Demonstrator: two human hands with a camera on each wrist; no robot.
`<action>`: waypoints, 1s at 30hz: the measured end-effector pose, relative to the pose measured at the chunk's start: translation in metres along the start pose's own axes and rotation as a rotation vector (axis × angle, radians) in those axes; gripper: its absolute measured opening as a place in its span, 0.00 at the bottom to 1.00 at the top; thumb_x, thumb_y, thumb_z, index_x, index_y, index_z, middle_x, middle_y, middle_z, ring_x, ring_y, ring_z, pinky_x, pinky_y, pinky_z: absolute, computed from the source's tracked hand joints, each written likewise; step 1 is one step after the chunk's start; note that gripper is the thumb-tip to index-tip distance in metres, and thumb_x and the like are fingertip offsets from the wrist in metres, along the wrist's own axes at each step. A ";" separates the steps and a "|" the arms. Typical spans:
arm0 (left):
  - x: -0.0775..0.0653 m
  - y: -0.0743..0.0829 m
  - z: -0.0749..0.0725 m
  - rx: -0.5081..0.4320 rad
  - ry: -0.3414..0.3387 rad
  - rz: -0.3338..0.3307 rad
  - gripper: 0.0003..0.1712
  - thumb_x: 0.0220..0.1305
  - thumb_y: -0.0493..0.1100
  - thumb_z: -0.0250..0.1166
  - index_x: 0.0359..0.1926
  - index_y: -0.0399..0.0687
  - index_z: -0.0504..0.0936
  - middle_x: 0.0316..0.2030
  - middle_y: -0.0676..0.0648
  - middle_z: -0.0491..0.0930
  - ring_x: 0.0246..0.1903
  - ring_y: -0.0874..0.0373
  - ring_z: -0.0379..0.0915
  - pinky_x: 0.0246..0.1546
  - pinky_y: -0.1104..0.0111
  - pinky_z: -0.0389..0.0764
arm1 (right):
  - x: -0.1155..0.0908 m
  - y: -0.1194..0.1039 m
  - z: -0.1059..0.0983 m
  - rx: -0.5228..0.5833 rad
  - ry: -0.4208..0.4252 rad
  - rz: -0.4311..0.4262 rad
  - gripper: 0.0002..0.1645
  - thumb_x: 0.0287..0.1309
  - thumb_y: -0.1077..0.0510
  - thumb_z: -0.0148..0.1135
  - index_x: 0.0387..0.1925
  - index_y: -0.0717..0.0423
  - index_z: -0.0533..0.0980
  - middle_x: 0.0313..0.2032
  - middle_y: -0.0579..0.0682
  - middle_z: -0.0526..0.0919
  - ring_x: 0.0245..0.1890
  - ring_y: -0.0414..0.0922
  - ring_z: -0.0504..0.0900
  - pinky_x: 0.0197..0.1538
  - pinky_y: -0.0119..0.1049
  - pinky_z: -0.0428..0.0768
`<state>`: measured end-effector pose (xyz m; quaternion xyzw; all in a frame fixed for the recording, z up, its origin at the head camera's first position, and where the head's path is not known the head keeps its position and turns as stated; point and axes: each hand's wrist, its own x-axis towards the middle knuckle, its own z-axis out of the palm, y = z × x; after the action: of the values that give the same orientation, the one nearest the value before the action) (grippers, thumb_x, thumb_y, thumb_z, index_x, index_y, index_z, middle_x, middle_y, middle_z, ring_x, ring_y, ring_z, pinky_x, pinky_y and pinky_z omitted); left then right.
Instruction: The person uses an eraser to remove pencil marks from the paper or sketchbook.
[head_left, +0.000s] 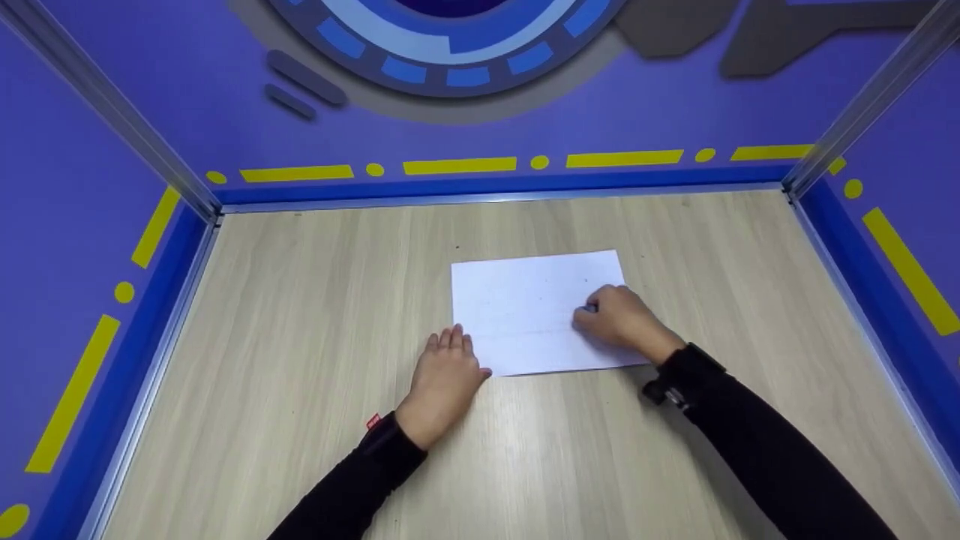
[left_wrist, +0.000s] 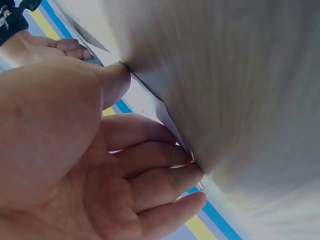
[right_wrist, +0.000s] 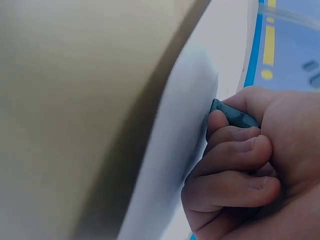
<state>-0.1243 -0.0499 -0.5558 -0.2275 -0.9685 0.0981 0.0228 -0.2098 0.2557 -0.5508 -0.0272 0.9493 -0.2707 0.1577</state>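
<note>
A white sheet of paper [head_left: 525, 300] lies on the wooden tabletop, with faint grey lines and specks on it. My left hand [head_left: 445, 381] rests at the sheet's lower left corner, fingers extended and thumb spread along the near edge. In the left wrist view, the fingertips and thumb of the left hand [left_wrist: 120, 165] touch down at the paper's edge. Over the right part of the sheet, my right hand [head_left: 616, 319] pinches a small dark teal eraser-like piece [right_wrist: 237, 117] between thumb and curled fingers. Most of that piece is hidden by the hand; its tip is at the paper.
Pale wooden tabletop [head_left: 315, 315] surrounds the paper. Purple-blue panels with yellow dashes stand at the back [head_left: 465, 135], the left [head_left: 60, 247] and the right [head_left: 892, 172], with metal rails along their feet. Black sleeves and wrist straps cover both forearms.
</note>
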 end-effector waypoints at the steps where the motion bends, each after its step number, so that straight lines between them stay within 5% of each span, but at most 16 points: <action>1: 0.000 0.000 0.000 -0.005 -0.002 0.000 0.42 0.76 0.68 0.66 0.66 0.33 0.86 0.67 0.35 0.86 0.66 0.43 0.86 0.70 0.51 0.85 | -0.002 0.005 -0.003 -0.001 0.001 0.009 0.25 0.67 0.50 0.62 0.15 0.47 0.64 0.19 0.42 0.62 0.23 0.44 0.65 0.30 0.38 0.64; 9: 0.000 0.001 0.003 -0.013 0.002 0.006 0.42 0.76 0.68 0.66 0.66 0.33 0.86 0.66 0.35 0.86 0.66 0.43 0.86 0.69 0.51 0.85 | -0.013 0.039 -0.022 -0.004 0.018 0.043 0.26 0.67 0.51 0.62 0.16 0.47 0.61 0.18 0.41 0.59 0.20 0.42 0.62 0.27 0.36 0.62; 16: -0.001 0.001 0.003 -0.007 0.035 0.002 0.41 0.75 0.67 0.67 0.65 0.33 0.87 0.65 0.35 0.87 0.65 0.44 0.87 0.68 0.53 0.86 | -0.012 0.036 -0.027 -0.022 0.000 0.045 0.27 0.68 0.50 0.60 0.16 0.46 0.59 0.18 0.40 0.56 0.20 0.42 0.60 0.28 0.36 0.61; 22: -0.001 0.000 0.001 -0.026 0.009 -0.002 0.42 0.76 0.67 0.66 0.66 0.32 0.85 0.67 0.35 0.86 0.66 0.43 0.86 0.69 0.52 0.85 | -0.007 0.010 -0.020 0.057 -0.042 0.010 0.29 0.73 0.46 0.61 0.18 0.46 0.59 0.20 0.41 0.56 0.21 0.41 0.59 0.28 0.36 0.61; 30: 0.001 0.000 -0.001 -0.024 -0.025 0.001 0.42 0.77 0.67 0.64 0.68 0.32 0.84 0.68 0.34 0.85 0.67 0.42 0.85 0.71 0.51 0.83 | 0.008 -0.061 0.011 0.047 -0.044 -0.091 0.29 0.74 0.47 0.61 0.16 0.46 0.64 0.19 0.42 0.64 0.23 0.44 0.67 0.32 0.38 0.67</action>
<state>-0.1253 -0.0495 -0.5547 -0.2270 -0.9698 0.0894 0.0078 -0.2159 0.1969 -0.5299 -0.0727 0.9368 -0.2991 0.1665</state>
